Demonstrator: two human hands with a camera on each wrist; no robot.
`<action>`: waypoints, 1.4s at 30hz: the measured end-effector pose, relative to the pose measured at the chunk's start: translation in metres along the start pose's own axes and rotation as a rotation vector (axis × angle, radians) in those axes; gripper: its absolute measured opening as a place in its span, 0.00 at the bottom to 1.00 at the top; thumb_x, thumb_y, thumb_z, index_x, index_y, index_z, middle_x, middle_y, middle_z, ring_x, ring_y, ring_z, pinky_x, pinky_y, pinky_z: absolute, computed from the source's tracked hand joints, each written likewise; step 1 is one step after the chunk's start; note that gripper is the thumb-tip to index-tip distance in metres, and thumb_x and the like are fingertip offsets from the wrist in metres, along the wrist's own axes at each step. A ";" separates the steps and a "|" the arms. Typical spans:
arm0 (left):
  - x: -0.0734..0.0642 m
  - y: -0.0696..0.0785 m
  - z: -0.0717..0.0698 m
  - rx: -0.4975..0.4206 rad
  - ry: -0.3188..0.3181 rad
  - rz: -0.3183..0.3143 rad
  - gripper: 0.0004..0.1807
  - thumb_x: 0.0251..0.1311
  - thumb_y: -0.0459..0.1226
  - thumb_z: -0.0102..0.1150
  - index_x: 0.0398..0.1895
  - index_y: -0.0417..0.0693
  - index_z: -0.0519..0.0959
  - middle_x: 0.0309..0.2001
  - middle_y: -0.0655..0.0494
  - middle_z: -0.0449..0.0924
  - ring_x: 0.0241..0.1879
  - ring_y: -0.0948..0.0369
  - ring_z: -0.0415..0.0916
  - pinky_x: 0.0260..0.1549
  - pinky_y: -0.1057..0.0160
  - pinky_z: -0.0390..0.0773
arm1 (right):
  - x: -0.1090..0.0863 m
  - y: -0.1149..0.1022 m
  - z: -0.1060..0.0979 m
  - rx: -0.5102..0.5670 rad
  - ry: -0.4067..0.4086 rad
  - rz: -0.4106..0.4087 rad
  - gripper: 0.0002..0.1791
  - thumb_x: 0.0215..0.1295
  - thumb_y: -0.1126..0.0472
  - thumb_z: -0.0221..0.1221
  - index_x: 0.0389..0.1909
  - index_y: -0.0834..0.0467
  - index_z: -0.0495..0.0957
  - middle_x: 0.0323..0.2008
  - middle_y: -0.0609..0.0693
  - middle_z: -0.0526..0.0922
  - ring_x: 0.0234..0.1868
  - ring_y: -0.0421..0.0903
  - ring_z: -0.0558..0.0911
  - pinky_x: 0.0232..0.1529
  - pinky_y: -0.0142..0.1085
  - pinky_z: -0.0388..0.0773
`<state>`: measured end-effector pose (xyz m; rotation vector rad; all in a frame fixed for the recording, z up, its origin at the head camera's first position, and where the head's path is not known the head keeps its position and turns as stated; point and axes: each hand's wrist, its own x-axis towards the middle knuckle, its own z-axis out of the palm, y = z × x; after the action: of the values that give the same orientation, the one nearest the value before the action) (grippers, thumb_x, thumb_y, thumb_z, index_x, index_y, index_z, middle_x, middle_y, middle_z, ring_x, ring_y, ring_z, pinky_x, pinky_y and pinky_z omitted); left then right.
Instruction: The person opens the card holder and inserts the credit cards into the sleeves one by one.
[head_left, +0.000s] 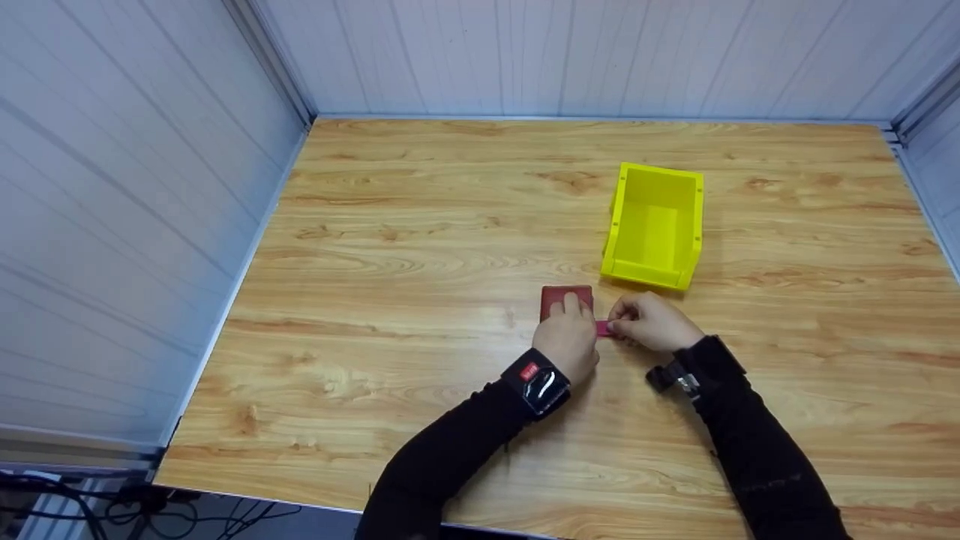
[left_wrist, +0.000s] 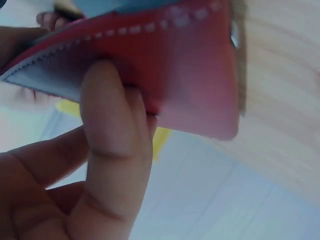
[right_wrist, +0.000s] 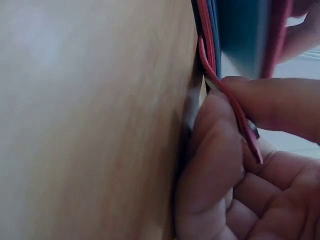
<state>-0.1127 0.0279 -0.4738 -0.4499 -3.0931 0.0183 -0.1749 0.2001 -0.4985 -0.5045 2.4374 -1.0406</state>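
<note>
A small red leather wallet [head_left: 564,292] lies on the wooden table with its near part hidden under my left hand [head_left: 568,341]. In the left wrist view, a finger [left_wrist: 107,115] of that hand lies against the stitched red cover [left_wrist: 195,75], which stands partly lifted, with a bluish inside above it. Off the wallet's right side runs a pinkish-red strap [head_left: 603,328]. My right hand [head_left: 658,322] pinches this strap between thumb and fingers. From the right wrist view, the strap [right_wrist: 235,105] bends away from the wallet, with a small dark stud near its tip.
Just behind the right hand stands a yellow open-top bin [head_left: 696,225] with nothing inside. White panel walls [head_left: 450,60] close off the back and sides. Black cables [head_left: 187,517] hang below the table's front left corner.
</note>
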 end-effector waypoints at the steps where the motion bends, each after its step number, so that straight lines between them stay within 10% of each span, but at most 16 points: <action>1: 0.000 0.003 0.002 0.028 0.004 0.001 0.29 0.55 0.46 0.62 0.58 0.40 0.78 0.44 0.52 0.71 0.39 0.60 0.74 0.24 0.68 0.80 | 0.000 0.000 0.000 0.000 0.001 0.000 0.05 0.63 0.65 0.59 0.34 0.64 0.80 0.26 0.50 0.82 0.26 0.41 0.76 0.27 0.29 0.74; 8: 0.000 0.008 0.010 0.073 0.005 0.004 0.26 0.55 0.49 0.61 0.52 0.42 0.80 0.43 0.53 0.69 0.39 0.60 0.72 0.23 0.68 0.79 | 0.000 0.000 0.000 0.016 0.003 0.023 0.04 0.63 0.65 0.60 0.35 0.63 0.80 0.26 0.51 0.82 0.26 0.41 0.76 0.27 0.29 0.73; 15: 0.004 -0.023 -0.004 -0.147 -0.182 0.073 0.34 0.58 0.61 0.58 0.55 0.44 0.78 0.53 0.50 0.71 0.49 0.54 0.73 0.39 0.59 0.82 | 0.000 0.002 -0.002 0.048 -0.012 0.029 0.06 0.64 0.63 0.60 0.36 0.63 0.80 0.28 0.52 0.82 0.27 0.41 0.76 0.28 0.29 0.75; 24: 0.006 -0.062 -0.001 -0.384 -0.190 0.090 0.33 0.55 0.45 0.66 0.66 0.51 0.73 0.69 0.52 0.67 0.58 0.49 0.72 0.58 0.56 0.74 | -0.006 -0.001 -0.008 0.057 -0.028 0.044 0.10 0.59 0.62 0.65 0.38 0.63 0.78 0.28 0.51 0.81 0.25 0.40 0.76 0.26 0.29 0.74; 34: 0.005 -0.063 0.002 -0.428 -0.199 0.087 0.38 0.55 0.46 0.68 0.69 0.46 0.69 0.72 0.50 0.64 0.57 0.49 0.72 0.58 0.58 0.74 | -0.013 -0.013 -0.006 -0.110 0.077 0.019 0.09 0.54 0.64 0.64 0.37 0.60 0.79 0.26 0.50 0.81 0.27 0.42 0.77 0.29 0.31 0.73; 42: 0.005 -0.062 0.003 -0.431 -0.205 0.089 0.38 0.55 0.45 0.68 0.69 0.46 0.69 0.72 0.50 0.64 0.57 0.49 0.72 0.56 0.57 0.75 | -0.009 -0.027 0.004 -0.014 0.069 -0.112 0.12 0.58 0.67 0.65 0.43 0.65 0.80 0.34 0.54 0.83 0.34 0.44 0.79 0.36 0.28 0.77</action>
<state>-0.1357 -0.0303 -0.4755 -0.6294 -3.2664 -0.6501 -0.1614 0.1842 -0.4786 -0.6256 2.5027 -1.1044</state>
